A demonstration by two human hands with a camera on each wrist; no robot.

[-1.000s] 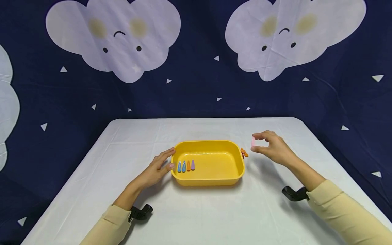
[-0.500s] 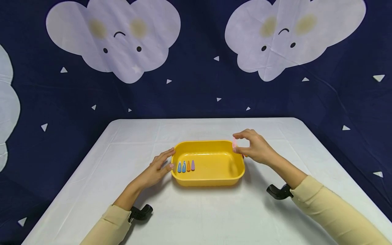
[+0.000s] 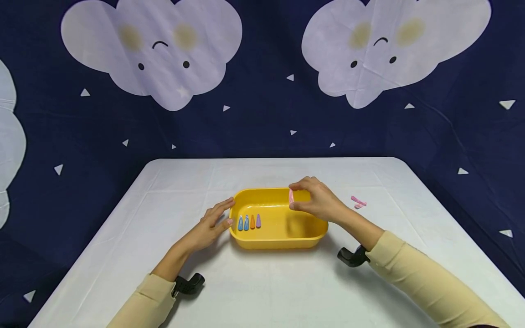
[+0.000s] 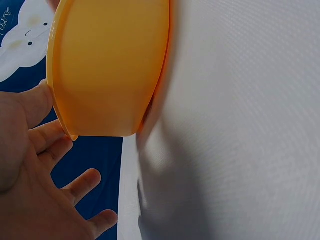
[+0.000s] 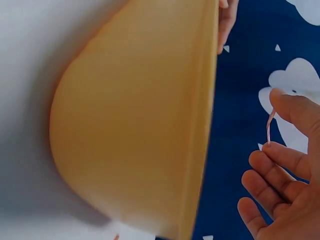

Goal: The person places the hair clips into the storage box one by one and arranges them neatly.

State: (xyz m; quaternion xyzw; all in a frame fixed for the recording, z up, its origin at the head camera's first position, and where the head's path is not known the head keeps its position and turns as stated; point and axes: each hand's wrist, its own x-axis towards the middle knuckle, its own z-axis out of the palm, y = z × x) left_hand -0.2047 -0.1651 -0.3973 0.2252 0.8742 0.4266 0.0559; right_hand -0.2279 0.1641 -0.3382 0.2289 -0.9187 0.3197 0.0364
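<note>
In the head view, my left hand (image 3: 210,225) lies at the left end of a yellow plastic basin (image 3: 279,244). Its thumb and fingertips touch the rim, while the other fingers stretch out loosely in the left wrist view. Over the right half of the basin, my right hand (image 3: 317,200) pinches a pink hair clip (image 3: 291,196) between thumb and index finger. The clip shows edge-on as a thin strip in the right wrist view. On the basin floor, toward the left, several clips stand in a row: blue clips (image 3: 243,222), an orange clip (image 3: 252,222) and a purple clip (image 3: 258,221).
Pink hair clips (image 3: 358,202) lie on the white tabletop (image 3: 262,287), right of the basin beyond my right forearm. A dark blue curtain (image 3: 262,123) with clouds hangs behind the far table edge.
My right hand has carried the pink clip leftward, from beside the basin to above it. Pink clips on the table have come into view; orange clips beside the basin are now hidden. The left hand stays put.
</note>
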